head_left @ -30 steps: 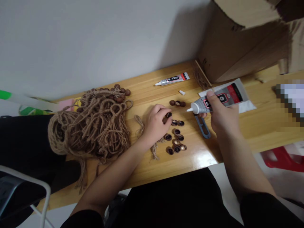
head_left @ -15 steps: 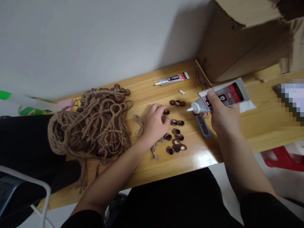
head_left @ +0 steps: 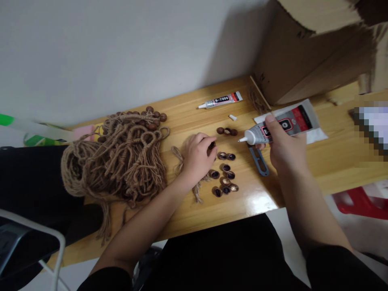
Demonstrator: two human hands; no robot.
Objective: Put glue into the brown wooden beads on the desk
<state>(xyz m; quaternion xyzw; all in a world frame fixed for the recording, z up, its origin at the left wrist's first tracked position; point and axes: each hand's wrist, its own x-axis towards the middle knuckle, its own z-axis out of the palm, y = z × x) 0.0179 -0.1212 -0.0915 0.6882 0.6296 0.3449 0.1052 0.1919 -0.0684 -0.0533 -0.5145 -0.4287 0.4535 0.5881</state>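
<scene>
My left hand point(head_left: 198, 158) is closed in a pinch on one small dark brown nut shell half point(head_left: 213, 144) at the top of a group of several shell halves point(head_left: 226, 173) lying open side up on the wooden table point(head_left: 333, 161). My right hand point(head_left: 283, 147) grips a large grey glue tube point(head_left: 279, 126) with its white nozzle pointing left towards three whole shells point(head_left: 226, 131). A short tuft of jute cord point(head_left: 178, 159) lies under my left wrist.
A big tangle of jute cord with brown beads point(head_left: 118, 157) covers the table's left part. A small B-7000 glue tube point(head_left: 221, 100) and its white cap point(head_left: 232, 117) lie at the back. A grey tool point(head_left: 259, 161) lies by my right hand. A cardboard box point(head_left: 306, 52) stands behind.
My left fingers shifted the pinched shell half slightly up and left, then curled tighter over it. The right hand and glue tube barely moved.
</scene>
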